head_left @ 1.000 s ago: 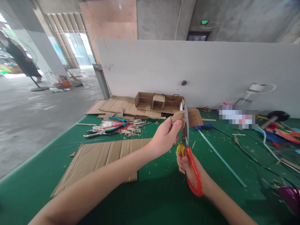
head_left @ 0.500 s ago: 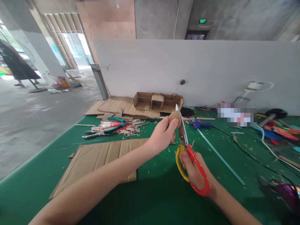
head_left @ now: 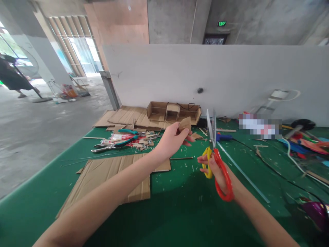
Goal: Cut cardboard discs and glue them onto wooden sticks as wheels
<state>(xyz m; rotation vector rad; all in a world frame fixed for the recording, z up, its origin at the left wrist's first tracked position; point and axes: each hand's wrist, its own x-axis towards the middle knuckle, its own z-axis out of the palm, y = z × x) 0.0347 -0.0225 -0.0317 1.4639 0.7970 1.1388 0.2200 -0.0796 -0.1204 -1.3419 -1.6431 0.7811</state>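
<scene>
Nearest me on the green surface, a broad cardboard sheet lies flat under the person's left forearm. The right hand is clamped on the scissors, fingers in the red and yellow handles, the blades pointing up and parted in a narrow V. A little farther in, the left hand pinches a small cardboard piece, holding it above the surface, to the left of the blades and clear of them. Teal-handled pliers rest among scraps to the left; a blue glue gun lies just behind the scissors. Beyond sits an open cardboard box before a white panel. Far off, someone in dark clothing stands by a column.
</scene>
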